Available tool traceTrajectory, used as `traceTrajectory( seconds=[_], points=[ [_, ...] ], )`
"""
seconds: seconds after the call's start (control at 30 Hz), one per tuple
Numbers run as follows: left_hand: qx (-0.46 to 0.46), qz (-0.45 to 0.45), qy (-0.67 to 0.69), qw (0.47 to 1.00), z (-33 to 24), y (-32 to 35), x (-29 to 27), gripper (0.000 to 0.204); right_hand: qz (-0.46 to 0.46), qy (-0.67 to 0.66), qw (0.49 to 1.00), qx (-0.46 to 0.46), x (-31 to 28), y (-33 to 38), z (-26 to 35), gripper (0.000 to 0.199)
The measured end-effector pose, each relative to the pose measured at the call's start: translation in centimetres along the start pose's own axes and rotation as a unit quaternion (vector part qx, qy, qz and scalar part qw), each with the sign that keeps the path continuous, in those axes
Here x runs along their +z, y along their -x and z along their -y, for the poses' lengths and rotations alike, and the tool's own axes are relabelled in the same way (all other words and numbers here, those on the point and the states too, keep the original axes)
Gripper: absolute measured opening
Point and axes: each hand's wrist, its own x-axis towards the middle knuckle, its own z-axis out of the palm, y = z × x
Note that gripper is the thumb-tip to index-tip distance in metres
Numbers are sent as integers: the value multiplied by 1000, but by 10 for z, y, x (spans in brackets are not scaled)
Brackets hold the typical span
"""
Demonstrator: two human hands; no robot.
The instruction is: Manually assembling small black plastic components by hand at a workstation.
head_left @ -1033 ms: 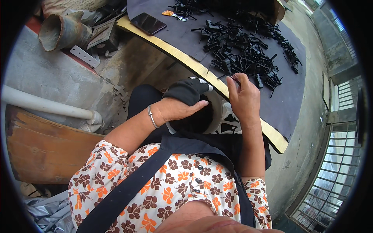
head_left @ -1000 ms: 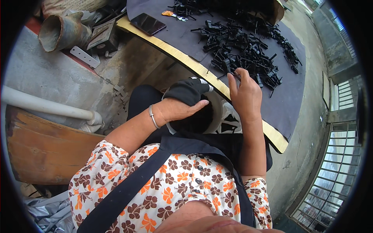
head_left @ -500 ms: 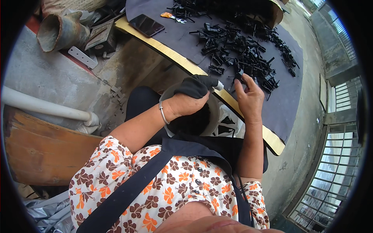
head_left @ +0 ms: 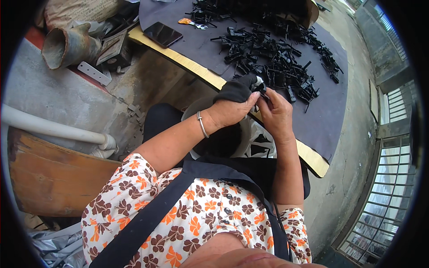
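at the upper left of the frame i see a rusty flared metal pipe piece [head_left: 67, 44] lying on the grey concrete ledge [head_left: 40, 96], and below it a white plastic pipe [head_left: 53, 128] running across the left edge. a dark smartphone [head_left: 162, 34] lies at the upper middle on the dark mat [head_left: 321, 116] that covers the yellow-edged board [head_left: 196, 69].

in the middle, my left hand [head_left: 230, 111] is curled around a wad of black fabric [head_left: 234, 90], fingers closed over it, held above the round pale bucket [head_left: 241, 134] in the lap. half a second ago this hand sat lower, over the bucket's mouth; now it has risen toward the board edge, and the right hand has drawn back from the heap to meet it.

my right hand [head_left: 276, 114] now pinches a small black plastic part [head_left: 261, 88] between thumb and fingertips, right against the fabric. i judge that the part has just been picked and is being fitted or wiped at the fabric; i cannot tell which.

to the upper right, the heap of loose black plastic clips [head_left: 277, 49] stays spread over the mat, a metal window grille [head_left: 384, 196] at the lower right.
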Motion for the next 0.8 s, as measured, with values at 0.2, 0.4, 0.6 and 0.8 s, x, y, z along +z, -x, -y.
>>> traceTrajectory(
  seconds=[0.2,0.4,0.6,0.8],
  points=[
    [-127,-38,163,978,-11,-1,-3,24,21,-58,998,-32,-20,-2,16,23],
    [-102,-7,123,987,-25,7,-12,27,12,-80,989,-127,-10,9,22,17],
    [-96,42,195,975,-31,25,-24,29,0,-183,980,77,1,17,27,15],
    [-154,125,176,964,-33,34,-41,32,138,-250,951,118,-13,11,29,16]
  ],
)
